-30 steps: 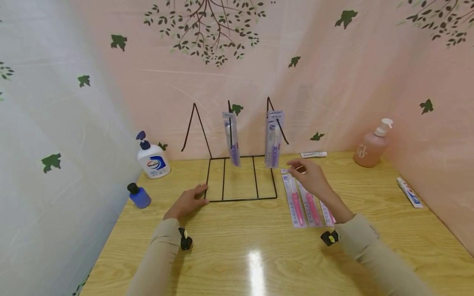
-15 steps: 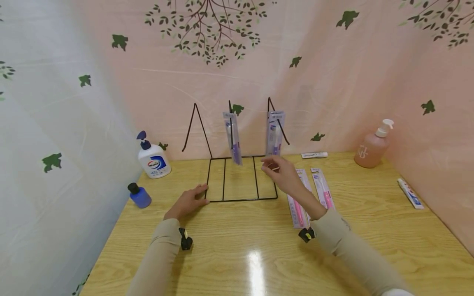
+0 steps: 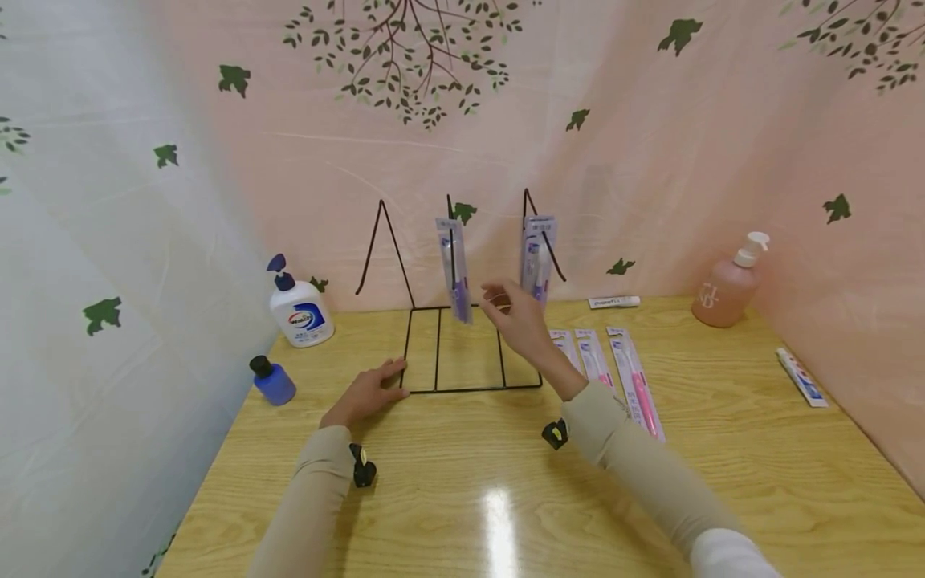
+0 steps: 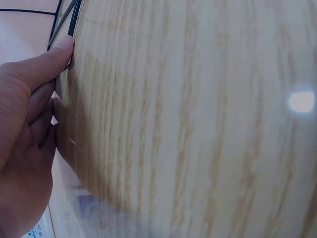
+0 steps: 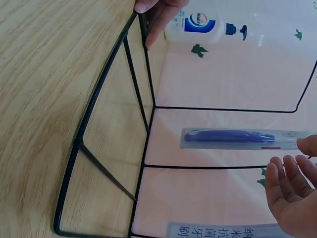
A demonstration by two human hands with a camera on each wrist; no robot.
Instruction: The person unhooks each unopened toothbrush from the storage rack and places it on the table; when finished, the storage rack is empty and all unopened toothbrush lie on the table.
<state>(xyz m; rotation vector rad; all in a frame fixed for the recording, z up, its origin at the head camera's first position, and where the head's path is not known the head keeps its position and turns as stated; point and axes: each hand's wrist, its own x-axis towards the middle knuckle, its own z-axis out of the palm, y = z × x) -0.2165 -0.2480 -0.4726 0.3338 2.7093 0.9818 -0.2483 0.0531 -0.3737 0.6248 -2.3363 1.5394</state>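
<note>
The left hand (image 3: 364, 393) lies flat on the tabletop (image 3: 462, 498), relaxed fingers (image 4: 47, 59) pressing the wire rack (image 3: 470, 349) at its lower-left corner. The right hand (image 3: 516, 317), fingers loose and holding nothing, is up at frame centre beside the purple toothbrush pack (image 3: 454, 269) hanging from the middle peg. Best keep that rack pinned and pinch the pack near its top.

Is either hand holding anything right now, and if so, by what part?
Nothing is held. The right hand is raised, fingers loose, near the hanging purple toothbrush pack. The left hand rests on the table, thumb touching the wire rack's front corner.
</note>
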